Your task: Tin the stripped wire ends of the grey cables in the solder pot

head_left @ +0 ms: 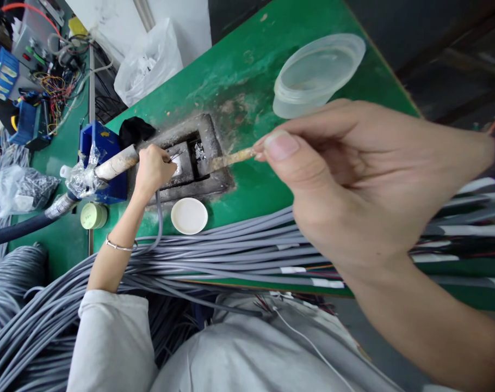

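Note:
My left hand (154, 170) is closed round the end of a grey cable (160, 218), which hangs down below it. Thin dark wires from the cable end stick out over the shiny melt in a solder pot (221, 182). Between thumb and forefinger, my right hand (337, 163) pinches a thin, crusty brownish stick (233, 158). The stick's far end points left over the pot's right side; whether it touches the pot I cannot tell. A small round white lid (189, 216) lies in front of the pot.
Behind my right hand stands a clear plastic tub (319, 71). A fume pipe (117, 163) and a blue bin (98, 139) are left of the pot, near a green-lidded jar (93, 215). Bundled grey cables (231, 239) run along the front edge. A plastic bag (149, 65) stands behind.

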Tool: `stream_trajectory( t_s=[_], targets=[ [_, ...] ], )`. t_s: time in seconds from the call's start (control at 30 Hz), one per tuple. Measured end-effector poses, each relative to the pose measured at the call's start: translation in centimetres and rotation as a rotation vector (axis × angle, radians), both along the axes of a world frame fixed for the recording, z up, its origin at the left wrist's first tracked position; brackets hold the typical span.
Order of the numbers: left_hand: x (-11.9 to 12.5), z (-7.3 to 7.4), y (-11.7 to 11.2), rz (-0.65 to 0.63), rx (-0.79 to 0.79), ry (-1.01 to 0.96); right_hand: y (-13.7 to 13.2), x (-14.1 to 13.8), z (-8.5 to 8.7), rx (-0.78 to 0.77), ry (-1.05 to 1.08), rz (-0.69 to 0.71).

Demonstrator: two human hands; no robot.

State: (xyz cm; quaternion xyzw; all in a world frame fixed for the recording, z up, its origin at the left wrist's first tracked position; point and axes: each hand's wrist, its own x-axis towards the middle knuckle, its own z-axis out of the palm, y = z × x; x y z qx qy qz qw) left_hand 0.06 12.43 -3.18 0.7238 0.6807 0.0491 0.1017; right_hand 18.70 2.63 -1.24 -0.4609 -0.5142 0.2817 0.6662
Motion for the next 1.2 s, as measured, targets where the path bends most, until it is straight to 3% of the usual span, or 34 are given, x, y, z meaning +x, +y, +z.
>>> stream_trajectory(
  t_s=[0.1, 0.23, 0.43, 0.73, 1.03, 1.2],
  targets=[
    [0.1, 1.7, -1.6, 0.023, 0.0, -0.223, 0.2, 0.1, 0.0, 0.044, 0.016, -0.003],
    [0.8, 4.1, -5.3, 0.102, 0.006, -0.661, 0.5, 0.1, -0.1, 0.055, 0.034, 0.011],
    [1.9, 5.4, -9.6, 0.162, 0.12, -0.987, 0.8, -0.4, -0.5, 0.147, 0.06, 0.046],
    [2.8, 5.5, -12.3, 0.195, 0.157, -1.109, 0.1, -1.0, -0.4, -0.041, 0.117, 0.226],
    [3.3, 5.6, -12.8, 0.214, 0.172, -1.148, -0.1, -1.2, 0.0, -0.127, 0.262, 0.459],
    [3.5, 5.5, -13.0, 0.218, 0.164, -1.136, -0.1, -1.3, -0.1, -0.167, 0.291, 0.51]
  ],
)
